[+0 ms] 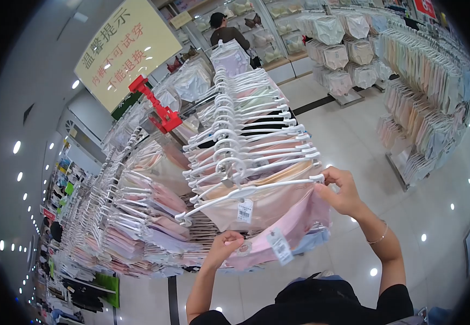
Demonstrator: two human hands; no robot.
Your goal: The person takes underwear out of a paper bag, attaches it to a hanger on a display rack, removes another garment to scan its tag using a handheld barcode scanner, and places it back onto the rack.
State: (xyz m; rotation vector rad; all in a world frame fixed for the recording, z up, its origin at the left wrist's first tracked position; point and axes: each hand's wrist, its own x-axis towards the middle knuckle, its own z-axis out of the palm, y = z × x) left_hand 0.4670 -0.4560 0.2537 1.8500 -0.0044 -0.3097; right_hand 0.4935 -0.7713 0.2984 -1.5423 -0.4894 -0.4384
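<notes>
A pair of pink underpants [265,252] hangs by one side from the right end of a white hanger [251,190]. My right hand [340,190] pinches the underpants at that clip end. Lower down on the left, my left hand [224,250] is closed on their other side. A white price tag [280,246] dangles from the pink fabric. Behind them hangs a beige-pink pair [246,211] with its own barcode tag [245,210]. The hanger's left end [183,218] has no pink fabric on it.
More white hangers [246,135] with underwear line the rail ahead. A red sign clamp [156,105] holds a yellow sign [124,51]. Tiered racks of underwear [419,81] stand at the right, others at the left [121,222]. A person [227,35] stands by the back shelves.
</notes>
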